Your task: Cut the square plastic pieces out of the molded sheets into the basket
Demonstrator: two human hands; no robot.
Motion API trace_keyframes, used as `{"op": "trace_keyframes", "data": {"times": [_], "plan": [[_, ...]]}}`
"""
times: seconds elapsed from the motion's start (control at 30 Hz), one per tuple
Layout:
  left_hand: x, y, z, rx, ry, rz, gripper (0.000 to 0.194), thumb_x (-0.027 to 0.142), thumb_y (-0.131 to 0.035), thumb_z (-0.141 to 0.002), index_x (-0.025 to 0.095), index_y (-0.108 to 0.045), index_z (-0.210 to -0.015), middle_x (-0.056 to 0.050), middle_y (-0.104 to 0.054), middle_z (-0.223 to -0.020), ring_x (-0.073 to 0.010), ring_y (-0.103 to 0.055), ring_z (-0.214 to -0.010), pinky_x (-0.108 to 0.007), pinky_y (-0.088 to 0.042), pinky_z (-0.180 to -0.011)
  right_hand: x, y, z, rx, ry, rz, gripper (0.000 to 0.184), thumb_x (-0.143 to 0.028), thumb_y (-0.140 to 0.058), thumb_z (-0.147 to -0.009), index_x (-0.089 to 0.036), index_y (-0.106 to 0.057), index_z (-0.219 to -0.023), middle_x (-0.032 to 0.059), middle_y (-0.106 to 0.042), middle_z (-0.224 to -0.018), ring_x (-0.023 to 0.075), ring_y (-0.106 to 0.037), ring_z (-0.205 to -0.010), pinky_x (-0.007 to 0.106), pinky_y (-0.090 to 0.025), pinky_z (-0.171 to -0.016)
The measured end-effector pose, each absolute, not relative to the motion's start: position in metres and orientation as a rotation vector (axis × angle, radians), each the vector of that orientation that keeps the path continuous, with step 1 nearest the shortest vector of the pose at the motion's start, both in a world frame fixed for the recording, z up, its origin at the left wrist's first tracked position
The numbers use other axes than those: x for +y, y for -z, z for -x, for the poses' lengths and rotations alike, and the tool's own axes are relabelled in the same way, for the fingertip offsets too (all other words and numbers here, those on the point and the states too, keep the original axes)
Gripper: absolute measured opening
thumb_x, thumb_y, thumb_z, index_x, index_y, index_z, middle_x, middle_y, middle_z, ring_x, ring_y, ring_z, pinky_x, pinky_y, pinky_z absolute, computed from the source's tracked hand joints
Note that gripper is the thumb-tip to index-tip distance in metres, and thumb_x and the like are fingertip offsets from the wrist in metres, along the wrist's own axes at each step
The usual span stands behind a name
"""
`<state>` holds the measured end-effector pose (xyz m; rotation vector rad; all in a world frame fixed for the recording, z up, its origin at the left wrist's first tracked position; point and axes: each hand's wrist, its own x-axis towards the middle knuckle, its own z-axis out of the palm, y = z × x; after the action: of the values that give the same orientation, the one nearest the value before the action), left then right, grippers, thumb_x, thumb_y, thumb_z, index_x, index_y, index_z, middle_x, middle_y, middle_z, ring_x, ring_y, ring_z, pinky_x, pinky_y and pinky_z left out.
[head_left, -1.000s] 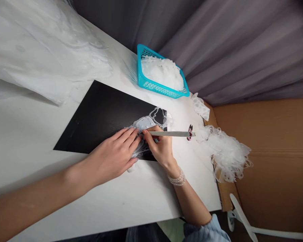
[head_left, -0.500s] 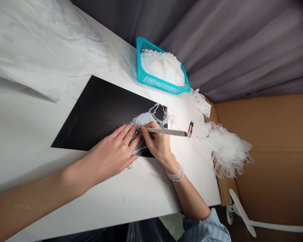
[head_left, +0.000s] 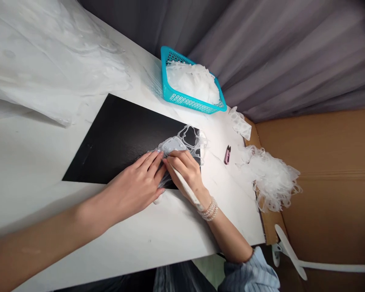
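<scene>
My left hand [head_left: 144, 174] lies flat with its fingers stretched over a translucent cut-out sheet [head_left: 172, 144], pressing it against a black mat [head_left: 121, 134]. Close beside those fingertips, my right hand [head_left: 187, 172] grips a slim, pale pen-like tool [head_left: 187, 188] between thumb and fingers. The tool's rear end leans back toward the bracelet on my right wrist. Its tip is hidden between my hands, so its exact kind does not show. Looping strips of the sheet reach past the mat's right edge, and both hands cover its lower part.
A turquoise basket [head_left: 194, 103] of white pieces stands at the back. Pink thread snips [head_left: 228, 155] lie to the right, near a heap of white scraps [head_left: 272, 178] at the table edge. Piled translucent sheets [head_left: 48, 61] fill the far left, and a cardboard panel [head_left: 328, 162] stands right.
The tool in my right hand has swung from pointing right to leaning back over my wrist, uncovering the snips. My left hand stays on the sheet.
</scene>
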<state>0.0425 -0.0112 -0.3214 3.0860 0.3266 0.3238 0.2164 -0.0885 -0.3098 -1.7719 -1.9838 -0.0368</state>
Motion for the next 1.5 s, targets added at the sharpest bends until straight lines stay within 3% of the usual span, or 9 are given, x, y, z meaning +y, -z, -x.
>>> {"op": "trace_keyframes", "data": {"times": [0.13,0.33,0.53,0.73,0.87,1.07,1.27,1.4,1.5], "plan": [[-0.012,0.322,-0.042,0.341,-0.329,-3.077,0.059,0.041,-0.044,-0.097,-0.002,-0.054,-0.137,-0.028,-0.049,-0.147,-0.0392,-0.045,-0.139,-0.052,-0.034,-0.117,-0.092,0.307,-0.21,-2.03,0.106,1.833,0.018,-0.015,-0.046,-0.101,-0.017,-0.063,-0.103,0.0163,-0.067,-0.126,0.0273,-0.061,-0.121,0.044,-0.054,-0.096],[-0.013,0.325,-0.041,0.345,-0.423,-2.995,0.058,0.037,-0.047,-0.097,-0.004,-0.054,-0.136,-0.031,-0.049,-0.146,-0.0407,-0.044,-0.14,-0.053,-0.032,-0.118,-0.092,0.299,-0.205,-2.181,0.094,1.89,0.031,-0.011,-0.038,-0.102,-0.01,-0.06,-0.124,0.0198,-0.065,-0.13,0.0292,-0.059,-0.128,0.051,-0.046,-0.112],[-0.013,0.329,-0.041,0.362,-0.389,-3.089,0.057,0.039,-0.042,-0.098,-0.001,-0.055,-0.136,-0.029,-0.051,-0.146,-0.0389,-0.045,-0.14,-0.052,-0.034,-0.117,-0.091,0.303,-0.203,-2.137,-0.013,1.835,0.034,-0.011,-0.039,-0.101,-0.008,-0.059,-0.128,0.0208,-0.064,-0.13,0.0283,-0.058,-0.129,0.045,-0.049,-0.111],[-0.011,0.326,-0.041,0.306,-0.387,-3.078,0.06,0.037,-0.045,-0.099,-0.003,-0.047,-0.143,-0.032,-0.042,-0.151,-0.0423,-0.042,-0.141,-0.055,-0.034,-0.116,-0.096,0.285,-0.285,-1.117,-0.285,1.77,0.019,-0.024,-0.06,-0.093,-0.022,-0.072,-0.108,0.0054,-0.074,-0.103,0.017,-0.072,-0.091,0.031,-0.061,-0.087],[-0.011,0.322,-0.041,0.322,-0.34,-3.066,0.059,0.037,-0.045,-0.099,0.0,-0.048,-0.144,-0.03,-0.044,-0.15,-0.0401,-0.043,-0.141,-0.053,-0.037,-0.115,-0.116,0.258,-0.369,-0.595,-0.467,1.669,0.013,-0.028,-0.075,-0.078,-0.02,-0.07,-0.087,-0.0048,-0.059,-0.058,0.0078,-0.059,-0.05,0.017,-0.057,-0.056],[-0.008,0.319,-0.043,0.314,-0.417,-2.97,0.059,0.038,-0.053,-0.095,0.0,-0.054,-0.139,-0.031,-0.048,-0.146,-0.0419,-0.046,-0.138,-0.053,-0.04,-0.112,-0.124,0.247,-0.361,-0.508,-0.693,1.617,0.018,-0.027,-0.077,-0.075,-0.023,-0.07,-0.091,-0.0018,-0.069,-0.071,0.0108,-0.069,-0.064,0.02,-0.059,-0.065],[0.012,0.27,-0.052,0.487,-0.477,-2.15,0.055,0.046,-0.033,-0.1,0.01,-0.074,-0.105,-0.018,-0.073,-0.111,-0.0324,-0.065,-0.112,-0.048,-0.05,-0.098,-0.099,0.227,-0.295,-0.641,-0.764,1.463,0.018,-0.033,-0.076,-0.082,-0.023,-0.072,-0.097,-0.0031,-0.07,-0.076,0.0072,-0.062,-0.06,0.026,-0.061,-0.076],[0.022,0.249,-0.074,0.646,-0.164,-1.077,0.061,0.066,-0.044,-0.09,0.013,-0.074,-0.1,-0.014,-0.075,-0.103,-0.0274,-0.07,-0.098,-0.041,-0.054,-0.091,-0.105,0.209,-0.251,-1.001,-0.694,1.574,0.015,-0.034,-0.07,-0.089,-0.023,-0.076,-0.097,0.0035,-0.076,-0.09,0.0147,-0.071,-0.079,0.031,-0.061,-0.078],[0.021,0.252,-0.089,0.553,-0.069,-0.788,0.056,0.063,-0.051,-0.086,0.012,-0.074,-0.093,-0.013,-0.075,-0.096,-0.0238,-0.07,-0.089,-0.036,-0.054,-0.085,-0.118,0.2,-0.229,-1.401,-0.878,1.605,0.016,-0.03,-0.069,-0.091,-0.023,-0.079,-0.101,0.0067,-0.077,-0.101,0.0214,-0.073,-0.098,0.037,-0.06,-0.089]]}}
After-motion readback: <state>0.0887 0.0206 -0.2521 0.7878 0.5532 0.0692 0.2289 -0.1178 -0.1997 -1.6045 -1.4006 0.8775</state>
